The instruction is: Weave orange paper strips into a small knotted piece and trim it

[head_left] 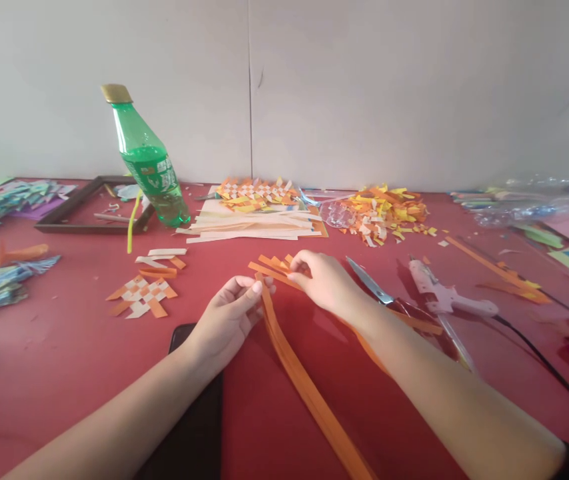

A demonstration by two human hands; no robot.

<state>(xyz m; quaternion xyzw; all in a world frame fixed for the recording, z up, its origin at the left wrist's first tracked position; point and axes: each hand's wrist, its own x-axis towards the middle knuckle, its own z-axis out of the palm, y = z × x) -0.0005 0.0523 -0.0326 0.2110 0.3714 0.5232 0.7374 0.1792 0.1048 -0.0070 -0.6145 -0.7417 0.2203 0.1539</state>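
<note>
My left hand [229, 323] pinches the end of a long orange paper strip [304, 387], perhaps several layered together, that curves down toward the table's near edge. Beside it, my right hand [327, 283] is closed, thumb and finger together on shorter orange paper strips [272, 265]. Its fingertips partly hide those strips. More long orange strip runs beneath my right forearm. To the left lies a small woven piece of orange and white strips [144, 293], with loose white and orange bits above it. A dark flat object [194, 413] lies under my left forearm.
Scissors [372, 280] and a white glue gun [444, 293] with a black cord lie right of my hands. A green bottle [147, 163] stands back left by a dark frame [74, 228]. White strips [249, 230] and a pile of orange and yellow scraps [389, 210] lie behind.
</note>
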